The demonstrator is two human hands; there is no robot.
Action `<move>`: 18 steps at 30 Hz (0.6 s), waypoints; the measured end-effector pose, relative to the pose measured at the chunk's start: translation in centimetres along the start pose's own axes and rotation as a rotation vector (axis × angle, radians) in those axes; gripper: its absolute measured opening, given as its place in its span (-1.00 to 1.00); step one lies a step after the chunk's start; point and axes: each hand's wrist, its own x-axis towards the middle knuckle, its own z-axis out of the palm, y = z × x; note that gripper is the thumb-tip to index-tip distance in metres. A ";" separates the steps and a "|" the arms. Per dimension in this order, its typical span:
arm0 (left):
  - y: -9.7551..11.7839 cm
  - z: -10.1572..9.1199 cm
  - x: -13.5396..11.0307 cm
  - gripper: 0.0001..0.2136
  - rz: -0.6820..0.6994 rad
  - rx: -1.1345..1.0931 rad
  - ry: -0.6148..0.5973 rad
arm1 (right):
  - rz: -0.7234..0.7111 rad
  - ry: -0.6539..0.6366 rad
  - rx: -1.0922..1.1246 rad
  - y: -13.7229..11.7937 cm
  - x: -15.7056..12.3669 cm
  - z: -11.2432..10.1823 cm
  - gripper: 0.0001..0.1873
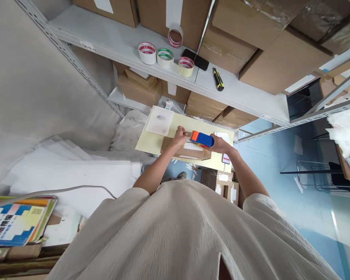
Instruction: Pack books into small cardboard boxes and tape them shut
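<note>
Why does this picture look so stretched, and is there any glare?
Head view: probably a wide lens, the shirt looming huge while the blue tape dispenser looks small; head view, right: a pale glare streak on the blue floor; head view, left: the wall lacks detail, blurred or plain, I can't tell.

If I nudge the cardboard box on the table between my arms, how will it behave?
The cardboard box would probably slide rather than roll, given its flat sides. It looks wider than tall on the yellow table, so tipping seems unlikely. Its straight edges suggest fairly stiff walls.
</note>
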 end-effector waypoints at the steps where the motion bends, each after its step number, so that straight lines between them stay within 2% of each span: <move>1: 0.0 -0.7 0.3 -0.61 -0.024 -0.020 0.010 | 0.004 0.001 -0.018 -0.1 0.0 -0.2 -0.35; 6: -1.0 -6.3 1.5 -0.59 -0.102 -0.130 0.163 | 0.032 0.005 -0.077 0.5 -0.1 -1.2 -0.36; 9: -2.3 -9.2 1.3 -0.59 -0.204 -0.225 0.142 | 0.045 -0.024 -0.116 0.4 -0.3 -1.7 -0.35; 12: -3.6 -10.3 0.6 -0.60 -0.231 -0.273 0.154 | 0.048 -0.056 -0.155 -0.2 -0.2 -1.9 -0.37; 18: -5.8 -11.3 -0.4 -0.59 -0.237 -0.347 0.140 | 0.043 -0.106 -0.243 -1.6 0.8 -1.9 -0.46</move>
